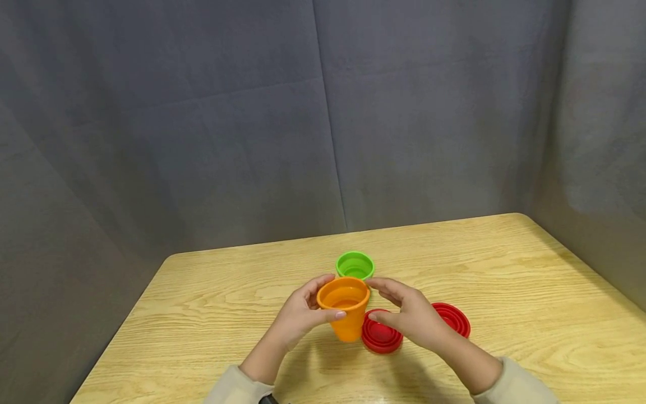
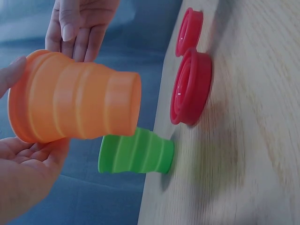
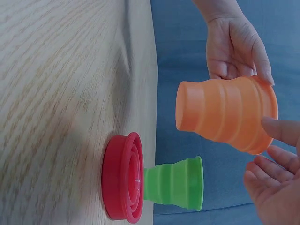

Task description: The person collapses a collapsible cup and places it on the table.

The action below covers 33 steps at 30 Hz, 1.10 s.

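Observation:
My left hand (image 1: pixel 298 317) holds an orange collapsible cup (image 1: pixel 348 325) near its rim, with the thumb on the near side and the fingers on the far side. The cup is pulled out to full height, mouth up, and its base hangs above the table in the left wrist view. On the cup's other side is my right hand (image 1: pixel 414 317), fingers and thumb spread loosely right at the rim. Behind the orange cup stands an extended green collapsible cup (image 1: pixel 355 265), partly hidden. A flattened red collapsible cup (image 1: pixel 382 332) lies below my right hand.
A second flattened red cup (image 1: pixel 454 318) lies to the right, partly covered by my right forearm. All of these are on a light wood table (image 1: pixel 212 297). Grey curtains (image 1: pixel 242 140) hang behind the table and along its sides.

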Motion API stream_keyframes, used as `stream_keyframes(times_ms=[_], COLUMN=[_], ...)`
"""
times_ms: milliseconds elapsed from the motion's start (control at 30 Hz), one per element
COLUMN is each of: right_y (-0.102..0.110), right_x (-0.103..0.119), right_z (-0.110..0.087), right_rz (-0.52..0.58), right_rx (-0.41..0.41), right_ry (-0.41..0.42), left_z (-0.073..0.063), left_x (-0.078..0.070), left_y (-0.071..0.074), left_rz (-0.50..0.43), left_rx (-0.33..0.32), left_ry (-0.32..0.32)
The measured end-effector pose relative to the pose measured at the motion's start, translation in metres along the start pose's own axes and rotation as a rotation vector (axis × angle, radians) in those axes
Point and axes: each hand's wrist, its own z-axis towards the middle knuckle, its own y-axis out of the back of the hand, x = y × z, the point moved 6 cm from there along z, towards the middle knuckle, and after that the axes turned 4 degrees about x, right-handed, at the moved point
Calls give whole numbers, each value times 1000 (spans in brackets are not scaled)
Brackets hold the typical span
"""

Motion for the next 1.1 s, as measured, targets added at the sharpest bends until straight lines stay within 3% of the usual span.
stream_keyframes(times_ms=[300,500,633,800,967,1100], right_y=[0,-1,-1,0,2,3], right_x=[5,12,11,9,3,-1], right_z=[-2,-6,-7,-8,-8,-9], right_rz=[-176,-272,-225,-148,35,184], right_rx=[-6,-4,26,90,153,201], right_ry=[113,241,213,154,76,77], left_z=[0,-1,-2,-4,-6,-8], left_x=[-1,4,8,12,13,14], left_y=[-10,-12,-12,-12,-10,-8], left_rz=[-63,-82,-78,-78,-38,9], left_rx=[85,91,96,151,191,209], left_ry=[3,44,79,102,77,46])
